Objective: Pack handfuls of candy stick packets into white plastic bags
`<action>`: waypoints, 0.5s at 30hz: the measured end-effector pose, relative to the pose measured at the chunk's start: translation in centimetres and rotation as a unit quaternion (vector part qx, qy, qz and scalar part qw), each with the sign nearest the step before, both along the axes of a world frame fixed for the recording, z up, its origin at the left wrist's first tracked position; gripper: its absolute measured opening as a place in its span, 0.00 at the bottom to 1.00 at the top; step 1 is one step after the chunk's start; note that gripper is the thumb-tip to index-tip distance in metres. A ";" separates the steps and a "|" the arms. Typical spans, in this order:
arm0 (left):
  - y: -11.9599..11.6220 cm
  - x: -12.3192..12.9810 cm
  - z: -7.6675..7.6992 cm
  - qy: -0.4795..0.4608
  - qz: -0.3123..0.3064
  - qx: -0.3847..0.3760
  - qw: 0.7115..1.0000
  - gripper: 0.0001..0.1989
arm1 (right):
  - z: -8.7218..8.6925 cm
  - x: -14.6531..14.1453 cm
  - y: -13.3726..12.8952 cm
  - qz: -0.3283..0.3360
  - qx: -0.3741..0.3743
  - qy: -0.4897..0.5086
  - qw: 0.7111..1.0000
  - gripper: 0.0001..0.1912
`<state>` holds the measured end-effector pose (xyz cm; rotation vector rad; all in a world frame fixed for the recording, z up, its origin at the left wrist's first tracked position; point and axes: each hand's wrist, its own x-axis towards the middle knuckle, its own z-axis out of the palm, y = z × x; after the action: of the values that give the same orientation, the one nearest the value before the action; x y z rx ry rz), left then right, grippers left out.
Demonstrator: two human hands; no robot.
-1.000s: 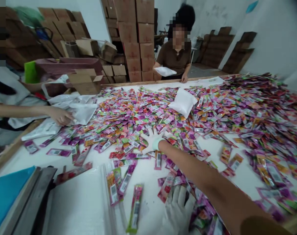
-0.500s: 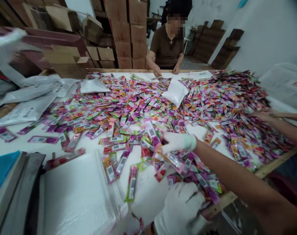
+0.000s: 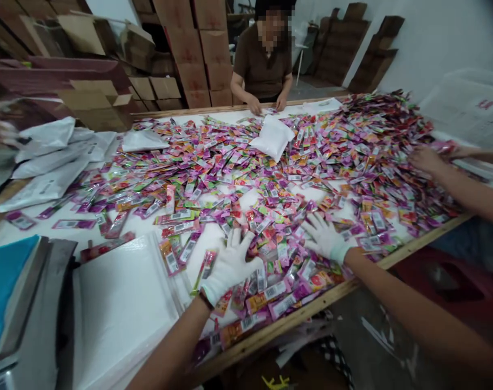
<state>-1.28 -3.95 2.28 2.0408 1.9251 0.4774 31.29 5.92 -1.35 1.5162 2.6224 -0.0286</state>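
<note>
My left hand [image 3: 233, 264], in a white glove, lies over the packets near the table's front edge with its fingers spread. To its right, my gloved right hand [image 3: 324, 238] rests on the heap, fingers stretched out and apart. Between the two hands lie many small printed packets [image 3: 267, 292], pink, purple, orange and green, several showing barcodes. Neither hand grips a packet that I can see. A green and red packet [image 3: 205, 268] sits just left of my left hand.
A stack of clear plastic bags [image 3: 120, 303] lies at the left, beside a blue-topped device [image 3: 11, 287]. White filled pouches [image 3: 47, 184] are piled at the far left, another pouch [image 3: 273, 138] on the heap. One person [image 3: 263, 65] works opposite; another person's hands [image 3: 429, 160] reach in from the right.
My left hand has moved up and forward from the front edge and spread its fingers. My right hand has shifted right and opened out over the packets. The view has tilted slightly.
</note>
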 end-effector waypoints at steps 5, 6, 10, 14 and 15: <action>-1.8 -4.5 3.5 -0.139 0.163 0.038 0.976 0.21 | 3.4 3.3 5.2 -0.162 0.051 0.021 0.985 0.32; -2.5 -5.0 4.0 -0.145 0.183 0.018 0.972 0.19 | 4.0 2.8 4.8 -0.141 0.069 0.065 0.986 0.29; -4.9 -3.2 4.6 -0.115 0.128 -0.088 0.981 0.13 | 5.1 -2.3 0.4 0.121 -0.003 0.209 0.971 0.19; -4.9 0.9 3.4 -0.012 0.091 -0.129 0.987 0.10 | 4.3 -6.5 -2.6 0.237 -0.066 0.129 0.961 0.26; -4.7 1.5 3.0 -0.007 0.094 -0.128 0.987 0.09 | 4.1 -6.7 -2.6 0.229 -0.070 0.113 0.964 0.26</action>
<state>0.21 -8.65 5.29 1.7029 2.0600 0.2680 24.58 3.30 2.76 0.8813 3.0080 -0.3569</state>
